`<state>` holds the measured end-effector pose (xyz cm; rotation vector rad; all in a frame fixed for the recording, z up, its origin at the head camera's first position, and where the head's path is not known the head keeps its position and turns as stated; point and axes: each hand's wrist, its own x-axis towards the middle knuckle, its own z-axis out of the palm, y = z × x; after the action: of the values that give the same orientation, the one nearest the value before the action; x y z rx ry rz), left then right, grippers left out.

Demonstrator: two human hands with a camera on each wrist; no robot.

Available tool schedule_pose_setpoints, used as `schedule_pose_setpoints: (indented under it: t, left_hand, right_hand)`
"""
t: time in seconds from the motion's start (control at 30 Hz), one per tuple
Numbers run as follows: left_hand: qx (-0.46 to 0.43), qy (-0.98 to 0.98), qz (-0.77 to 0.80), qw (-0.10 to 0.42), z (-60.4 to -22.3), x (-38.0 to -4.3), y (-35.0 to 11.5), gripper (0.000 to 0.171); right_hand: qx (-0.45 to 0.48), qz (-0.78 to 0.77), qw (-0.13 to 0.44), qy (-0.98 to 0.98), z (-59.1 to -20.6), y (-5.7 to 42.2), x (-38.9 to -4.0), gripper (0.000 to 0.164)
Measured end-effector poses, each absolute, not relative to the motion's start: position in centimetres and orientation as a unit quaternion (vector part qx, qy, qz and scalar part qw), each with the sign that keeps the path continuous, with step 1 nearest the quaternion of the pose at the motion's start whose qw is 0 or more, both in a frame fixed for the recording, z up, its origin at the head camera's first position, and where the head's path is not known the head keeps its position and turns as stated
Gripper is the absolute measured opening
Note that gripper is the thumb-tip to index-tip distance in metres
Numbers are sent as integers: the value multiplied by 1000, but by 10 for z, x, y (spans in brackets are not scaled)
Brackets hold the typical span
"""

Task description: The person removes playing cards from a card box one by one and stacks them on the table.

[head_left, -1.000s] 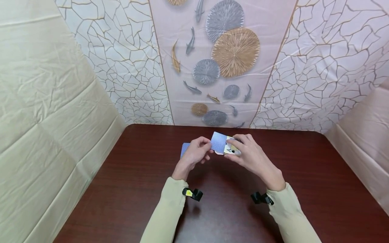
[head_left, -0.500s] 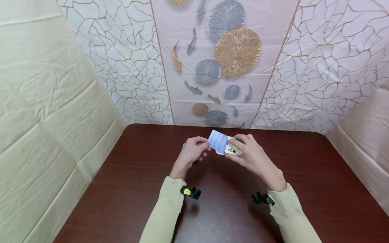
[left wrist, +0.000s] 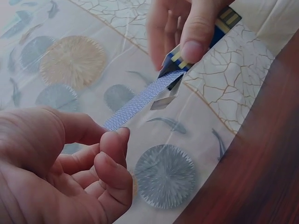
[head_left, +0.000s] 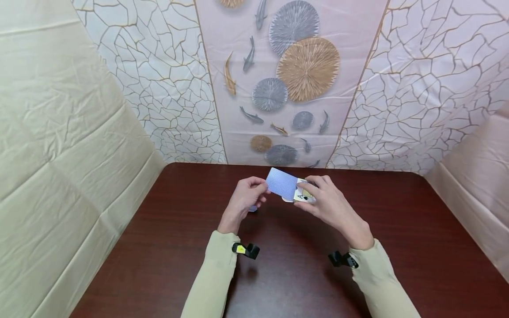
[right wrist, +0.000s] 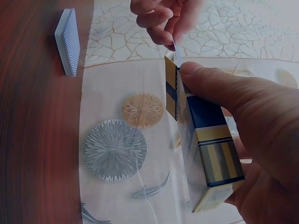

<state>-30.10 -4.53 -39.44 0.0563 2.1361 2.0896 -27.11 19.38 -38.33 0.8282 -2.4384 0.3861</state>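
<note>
My left hand (head_left: 242,201) pinches the end of a playing card (head_left: 281,183) with a blue patterned back. The card's other end sits in the mouth of a card box (head_left: 303,193), which my right hand (head_left: 334,206) grips above the table. An ace of spades shows on the box's white face. In the right wrist view the box (right wrist: 210,140) has navy, gold and white sides, and its end flap (right wrist: 171,86) stands open. The left wrist view shows the card (left wrist: 142,100) nearly edge-on, between thumb and fingers. My right thumb (left wrist: 192,50) presses near the box's opening.
A stack of blue-backed cards (right wrist: 70,44) lies on the dark red-brown table (head_left: 286,282), mostly hidden behind my left hand in the head view. A patterned cloth (head_left: 278,128) hangs behind the table, with pale cloth (head_left: 59,176) at the sides.
My left hand has moved left, and more of the card shows outside the box. The right hand and box stay almost still. The stack is now more covered by my left hand.
</note>
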Motion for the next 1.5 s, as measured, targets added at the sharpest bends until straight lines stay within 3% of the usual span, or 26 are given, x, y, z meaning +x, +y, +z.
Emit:
schedule_pose_setpoints:
  t: [0.83, 1.5]
  left_hand:
    - [-6, 696, 718, 17, -403, -322, -81, 15]
    - [-59, 736, 674, 33, -402, -339, -100, 16]
  right_hand:
    - [315, 142, 281, -895, -386, 196, -273, 49]
    - [315, 143, 272, -898, -386, 194, -272, 46]
